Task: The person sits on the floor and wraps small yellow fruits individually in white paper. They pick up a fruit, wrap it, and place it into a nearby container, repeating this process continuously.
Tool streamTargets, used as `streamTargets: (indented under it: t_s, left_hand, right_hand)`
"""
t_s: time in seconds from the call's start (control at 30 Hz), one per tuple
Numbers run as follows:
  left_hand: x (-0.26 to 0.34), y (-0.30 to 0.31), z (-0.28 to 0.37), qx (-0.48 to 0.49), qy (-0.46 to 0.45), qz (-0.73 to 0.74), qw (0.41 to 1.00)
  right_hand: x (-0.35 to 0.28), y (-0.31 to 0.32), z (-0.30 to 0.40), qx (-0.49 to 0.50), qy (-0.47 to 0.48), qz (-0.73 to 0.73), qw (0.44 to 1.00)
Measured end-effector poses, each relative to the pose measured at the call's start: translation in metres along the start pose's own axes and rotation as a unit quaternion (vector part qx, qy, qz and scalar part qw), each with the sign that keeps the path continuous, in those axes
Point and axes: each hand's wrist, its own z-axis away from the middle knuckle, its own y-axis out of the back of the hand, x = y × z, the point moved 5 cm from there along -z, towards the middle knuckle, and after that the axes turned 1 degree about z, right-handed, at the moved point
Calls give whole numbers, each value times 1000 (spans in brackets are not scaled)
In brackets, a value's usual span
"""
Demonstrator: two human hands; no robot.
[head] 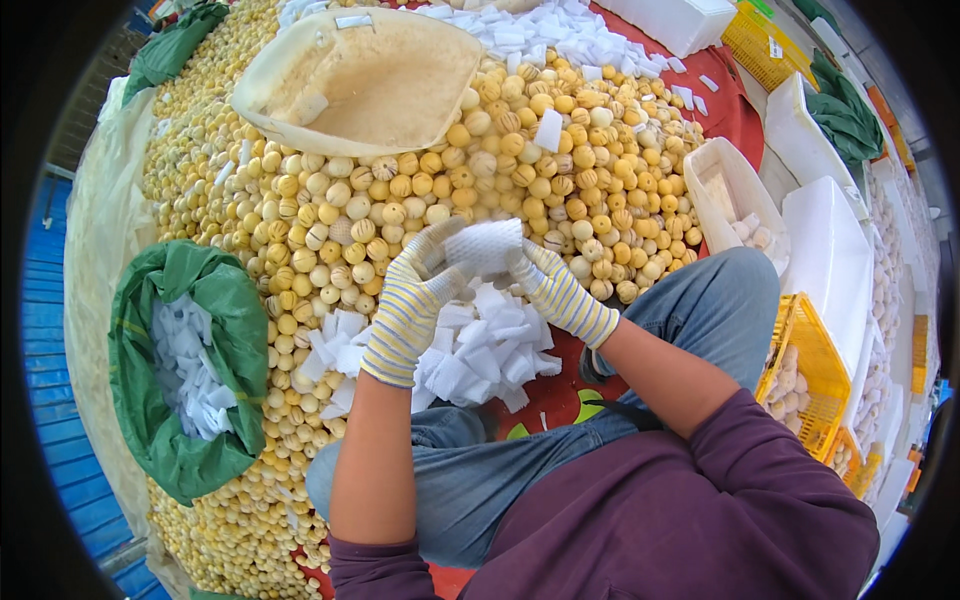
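Observation:
Between my two hands, above the melon pile, is a white foam net sleeve [486, 246]. My left hand [411, 307], in a striped knit glove, grips its left end. On its right end are the fingers of my right hand [564, 289], gloved the same way. Whether a fruit sits inside the sleeve I cannot tell. Below my hands lies a heap of flat white foam net sleeves [480, 352], partly hidden by my left forearm. Round yellow pepino melons [345, 217], many with dark stripes, spread around and beyond my hands.
A cream plastic tub [375, 90] rests on the melons ahead. At left stands a green sack [240, 322] of foam pieces. To my right are a smaller tub [739, 199] with wrapped fruit, white foam boxes [829, 255] and a yellow crate [825, 375]. More sleeves [555, 34] lie far ahead.

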Motion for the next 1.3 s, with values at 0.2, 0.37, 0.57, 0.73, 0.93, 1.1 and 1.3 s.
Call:
streamTargets:
  t_s: [0.2,0.37,0.57,0.73,0.93,1.1,1.3]
  left_hand:
    - [-13,3,5,-69,73,18,995]
    - [-31,15,1,-20,66,-408,911]
    - [-13,-9,3,-12,61,-394,917]
    - [-13,8,0,18,78,-383,920]
    - [-12,13,-1,55,61,-368,926]
    - [-9,32,0,148,87,-183,968]
    - [3,43,-3,191,20,45,980]
  right_hand:
    - [27,-12,2,3,7,70,998]
    - [56,-13,-22,-191,-109,411,885]
    - [92,103,-139,141,-50,524,838]
    - [64,139,-210,179,-88,556,807]
    - [76,140,-238,152,-94,608,773]
    - [76,136,-217,174,-157,106,966]
    - [-22,24,-135,-39,14,-33,999]
